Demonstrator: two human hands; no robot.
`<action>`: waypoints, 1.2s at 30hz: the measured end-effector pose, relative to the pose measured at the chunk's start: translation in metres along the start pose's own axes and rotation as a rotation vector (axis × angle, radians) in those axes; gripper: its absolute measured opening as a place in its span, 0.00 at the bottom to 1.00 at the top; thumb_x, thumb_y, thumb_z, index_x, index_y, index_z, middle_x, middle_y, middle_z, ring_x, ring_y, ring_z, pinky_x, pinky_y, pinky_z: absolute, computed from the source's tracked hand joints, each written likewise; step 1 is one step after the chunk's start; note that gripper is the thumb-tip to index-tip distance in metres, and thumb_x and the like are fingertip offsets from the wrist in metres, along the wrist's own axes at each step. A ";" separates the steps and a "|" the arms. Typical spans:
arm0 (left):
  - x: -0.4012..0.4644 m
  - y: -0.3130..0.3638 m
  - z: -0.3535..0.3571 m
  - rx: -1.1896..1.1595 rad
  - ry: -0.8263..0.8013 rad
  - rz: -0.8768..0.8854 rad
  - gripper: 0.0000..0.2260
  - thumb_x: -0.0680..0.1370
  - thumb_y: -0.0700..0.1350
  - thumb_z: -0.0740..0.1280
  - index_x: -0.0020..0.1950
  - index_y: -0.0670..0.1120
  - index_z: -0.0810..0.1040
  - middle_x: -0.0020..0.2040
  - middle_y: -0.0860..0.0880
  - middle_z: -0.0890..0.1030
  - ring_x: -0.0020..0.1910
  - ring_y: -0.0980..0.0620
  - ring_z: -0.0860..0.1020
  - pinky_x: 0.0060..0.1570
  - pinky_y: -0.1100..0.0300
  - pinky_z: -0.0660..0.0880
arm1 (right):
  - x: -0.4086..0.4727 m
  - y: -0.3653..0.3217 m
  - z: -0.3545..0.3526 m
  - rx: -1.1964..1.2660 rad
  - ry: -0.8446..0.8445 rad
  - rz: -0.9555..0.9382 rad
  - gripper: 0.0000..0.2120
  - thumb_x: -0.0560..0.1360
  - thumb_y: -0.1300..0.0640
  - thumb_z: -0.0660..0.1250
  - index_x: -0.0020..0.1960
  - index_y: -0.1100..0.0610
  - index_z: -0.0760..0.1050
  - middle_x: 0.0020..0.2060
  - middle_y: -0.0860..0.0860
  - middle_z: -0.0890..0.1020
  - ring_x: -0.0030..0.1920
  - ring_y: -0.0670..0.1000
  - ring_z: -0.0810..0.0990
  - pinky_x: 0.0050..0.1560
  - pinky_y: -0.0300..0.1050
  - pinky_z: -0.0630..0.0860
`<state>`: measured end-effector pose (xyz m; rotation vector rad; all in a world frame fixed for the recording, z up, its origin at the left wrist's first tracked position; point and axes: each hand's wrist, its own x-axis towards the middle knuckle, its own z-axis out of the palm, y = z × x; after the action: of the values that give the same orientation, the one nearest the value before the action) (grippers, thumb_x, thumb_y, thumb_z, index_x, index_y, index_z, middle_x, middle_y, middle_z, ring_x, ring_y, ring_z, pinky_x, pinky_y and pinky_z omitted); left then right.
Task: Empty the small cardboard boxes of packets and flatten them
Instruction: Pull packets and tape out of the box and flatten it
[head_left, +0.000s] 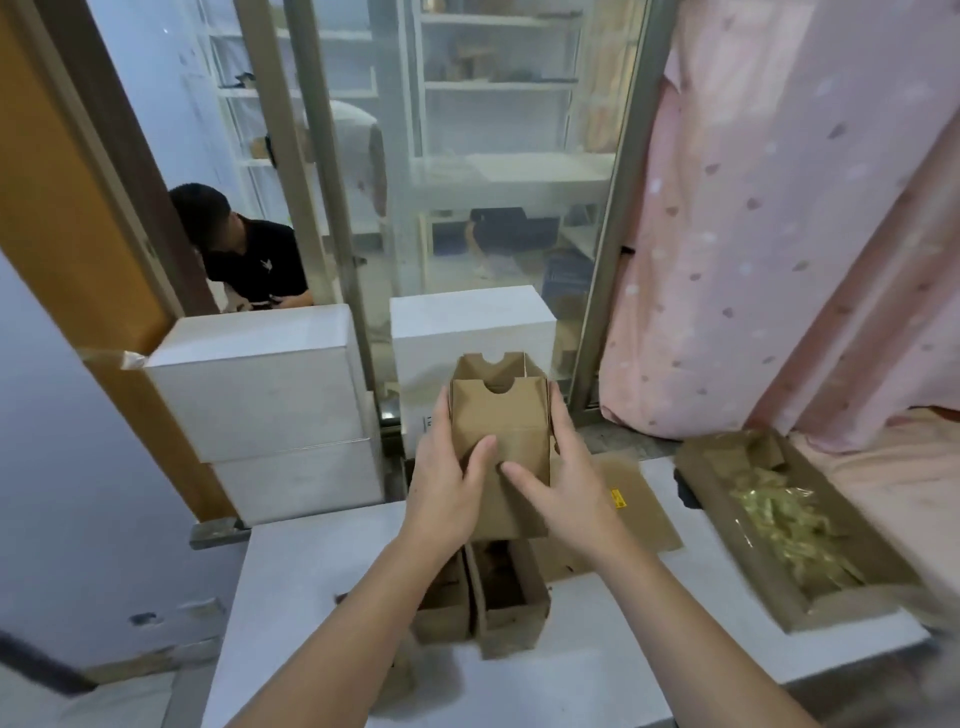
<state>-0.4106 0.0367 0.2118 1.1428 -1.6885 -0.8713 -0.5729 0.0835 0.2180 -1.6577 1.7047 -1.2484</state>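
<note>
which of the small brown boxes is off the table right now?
The small box gripped by both hands, left hand and right hand. The two open boxes beneath stand on the white table.

- A white bench carries the things.
- Two small open cardboard boxes stand side by side on it, near the middle.
- A flattened piece of cardboard lies flat just behind them.
- A large open carton holding shiny greenish packets rests at the right end, tilted toward the bed.
</note>
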 end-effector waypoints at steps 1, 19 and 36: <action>0.001 0.004 0.016 -0.024 -0.001 -0.020 0.33 0.83 0.55 0.66 0.84 0.62 0.53 0.75 0.60 0.70 0.74 0.61 0.68 0.76 0.48 0.68 | 0.002 0.011 -0.012 -0.002 -0.035 -0.007 0.49 0.76 0.45 0.73 0.80 0.33 0.39 0.75 0.36 0.64 0.75 0.40 0.64 0.75 0.48 0.65; 0.021 0.005 0.143 -0.052 -0.127 -0.187 0.30 0.87 0.51 0.60 0.83 0.68 0.47 0.74 0.66 0.69 0.72 0.64 0.71 0.73 0.53 0.72 | 0.047 0.114 -0.092 0.153 -0.053 0.069 0.42 0.76 0.49 0.75 0.82 0.43 0.55 0.76 0.40 0.67 0.71 0.36 0.69 0.68 0.39 0.74; 0.057 -0.006 0.164 -0.228 -0.170 -0.351 0.32 0.82 0.69 0.57 0.84 0.59 0.60 0.78 0.59 0.70 0.76 0.58 0.69 0.78 0.50 0.66 | 0.070 0.154 -0.126 0.025 -0.425 0.081 0.51 0.64 0.44 0.83 0.80 0.38 0.58 0.81 0.39 0.51 0.67 0.18 0.53 0.68 0.27 0.63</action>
<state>-0.5717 -0.0082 0.1647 1.2533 -1.4943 -1.3769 -0.7721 0.0332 0.1694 -1.6749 1.4705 -0.8028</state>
